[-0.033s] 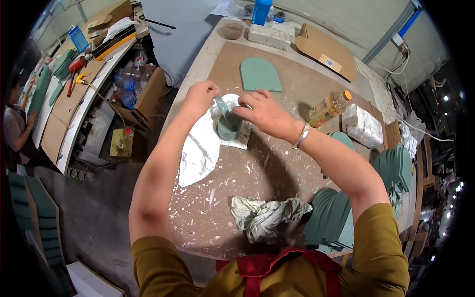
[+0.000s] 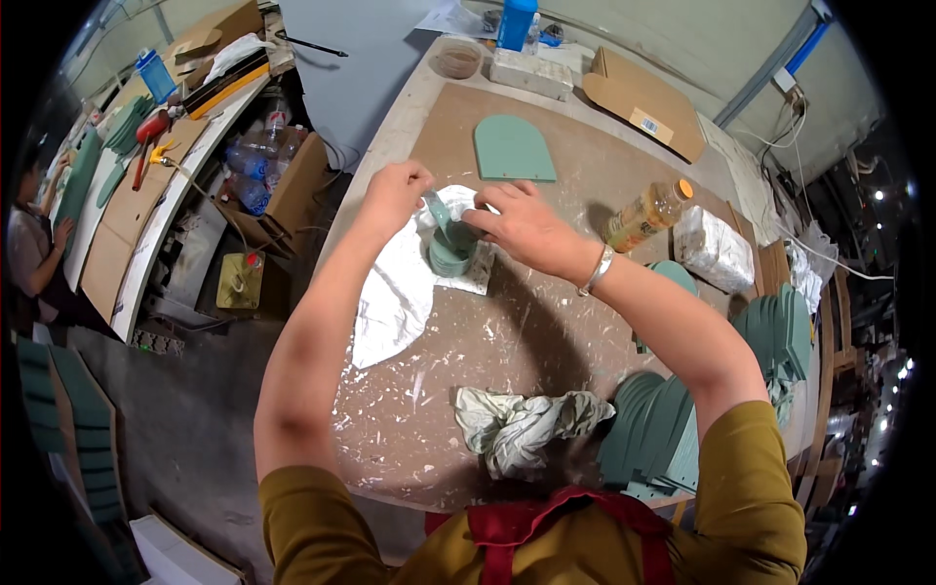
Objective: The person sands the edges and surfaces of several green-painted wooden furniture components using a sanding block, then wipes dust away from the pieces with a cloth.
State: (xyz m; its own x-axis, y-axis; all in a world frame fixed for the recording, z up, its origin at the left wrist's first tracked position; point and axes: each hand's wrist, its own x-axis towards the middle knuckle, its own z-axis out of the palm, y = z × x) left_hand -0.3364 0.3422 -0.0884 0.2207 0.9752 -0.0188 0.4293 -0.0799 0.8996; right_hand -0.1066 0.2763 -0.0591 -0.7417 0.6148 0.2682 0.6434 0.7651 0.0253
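A small round cup (image 2: 448,257) of green paint-like material stands on a white cloth (image 2: 395,302) and a pale spattered block. Above its rim, my left hand (image 2: 395,195) pinches a small translucent strip smeared with green (image 2: 436,207), its lower end reaching down toward the cup. From the other side my right hand (image 2: 522,226) reaches over the cup's rim, fingers curled together; what is between the fingertips is too hidden to name. A flat green board with a rounded top (image 2: 514,148) lies just beyond my hands.
A bottle with an orange cap (image 2: 648,216) and a white wrapped block (image 2: 714,249) are at the right. A crumpled cloth (image 2: 526,429) lies near me, beside stacked green pieces (image 2: 648,429). At the back rests an open cardboard box (image 2: 643,102). Another person (image 2: 39,234) is at the far-left bench.
My right hand has shifted very slightly toward me and to the right. The green strip's lower end over the cup looks a little different; my left hand barely moves.
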